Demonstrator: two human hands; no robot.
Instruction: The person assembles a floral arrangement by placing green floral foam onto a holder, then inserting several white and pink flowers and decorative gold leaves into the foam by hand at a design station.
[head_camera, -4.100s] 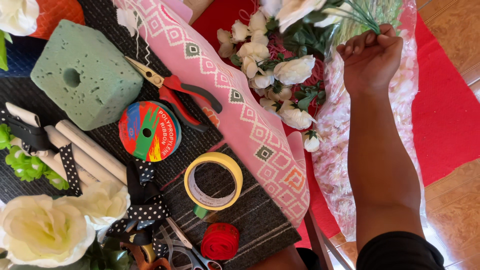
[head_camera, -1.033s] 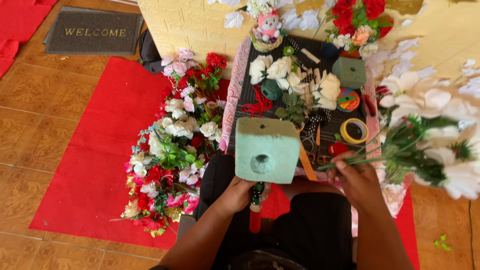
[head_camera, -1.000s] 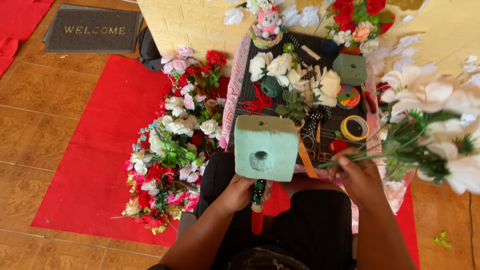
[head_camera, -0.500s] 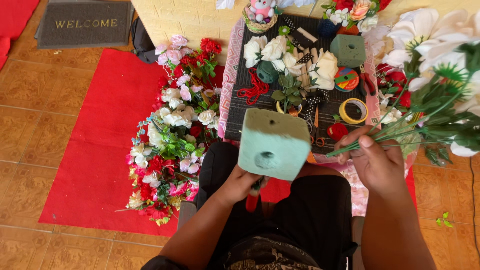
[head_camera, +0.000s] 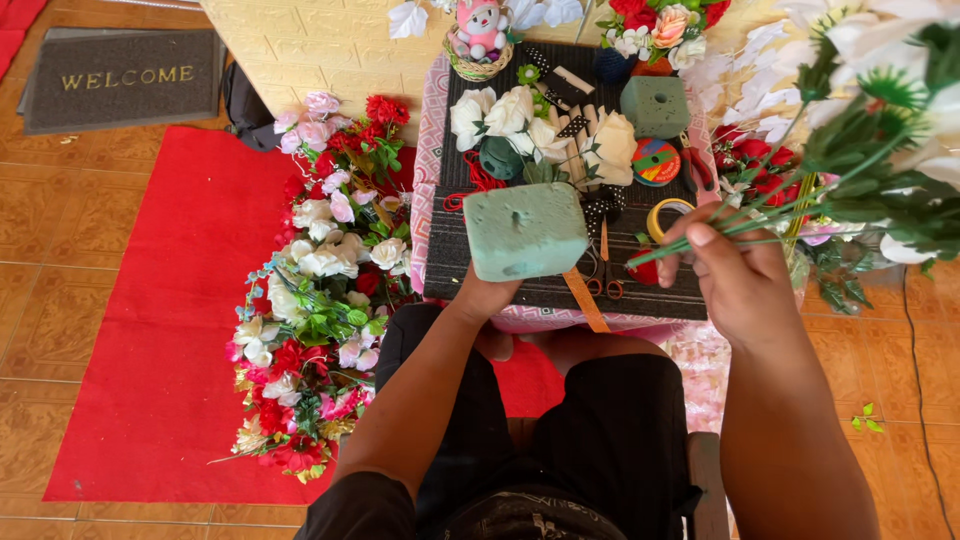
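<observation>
Floral foam block (head_camera: 524, 243), pale green and boxy, sits raised above the near edge of the dark work mat (head_camera: 560, 290), propped up from below by the left hand (head_camera: 487, 296), whose fingers are curled around its underside, though the block itself hides just how they wrap. It looks feather-light and stiff, but crumbly: a couple of small holes already mark its top face, so a hard squeeze would likely dent it, and the broad flat sides or the base are the safe places to hold. Over on the other side, the right hand (head_camera: 735, 282) is closed in a pinch around a bundle of thin green stems (head_camera: 790, 205) belonging to the artificial white flowers (head_camera: 880, 120) that fan out toward the camera; those stems look wiry and springy, best gripped low and together. A second foam block (head_camera: 655, 106) rests farther back on the mat, near a multicoloured ribbon spool (head_camera: 656, 162), a yellow tape roll (head_camera: 667, 215) and scissors (head_camera: 600, 275). A heap of mixed artificial flowers (head_camera: 325, 280) lies on the red carpet (head_camera: 150, 320) to the left, just beside the low table.
</observation>
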